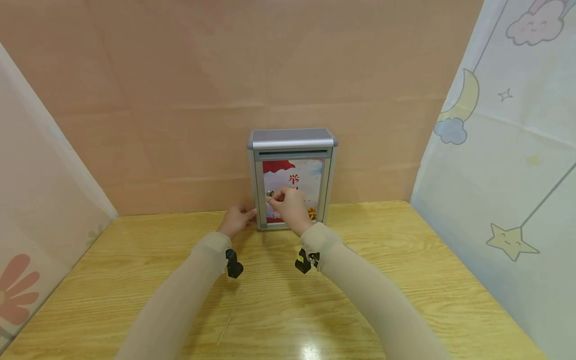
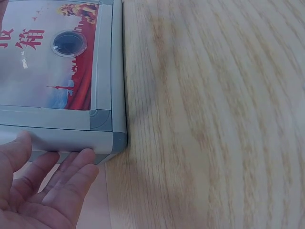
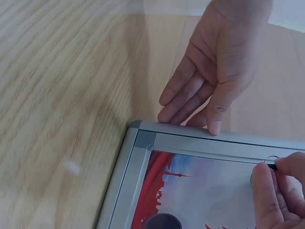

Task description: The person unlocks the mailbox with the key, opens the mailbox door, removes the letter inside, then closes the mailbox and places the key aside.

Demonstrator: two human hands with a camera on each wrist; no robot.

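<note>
A silver-framed metal letter box (image 1: 293, 136) with a slot near its top stands upright against the back wall, a printed poster on its front. At the left edge of its door is a small shiny lock (image 1: 270, 193). My right hand (image 1: 290, 204) pinches a small key (image 3: 272, 167) with a dark head and a ring between thumb and fingertips at this lock; its blade is hidden. Against the box's left side, low down, rests my left hand (image 1: 237, 220). The left wrist view shows that hand's fingers (image 2: 71, 164) fairly straight, fingertips and thumb touching the silver side.
The box stands at the back of a wood-grain table (image 1: 382, 280). An orange-brown backdrop (image 1: 189, 100) hangs behind it, with patterned white sheets (image 1: 504, 165) on both sides. A thin pale stick-like line (image 1: 226, 322) shows on the table near the left forearm. A round window (image 2: 69, 43) sits low on the door.
</note>
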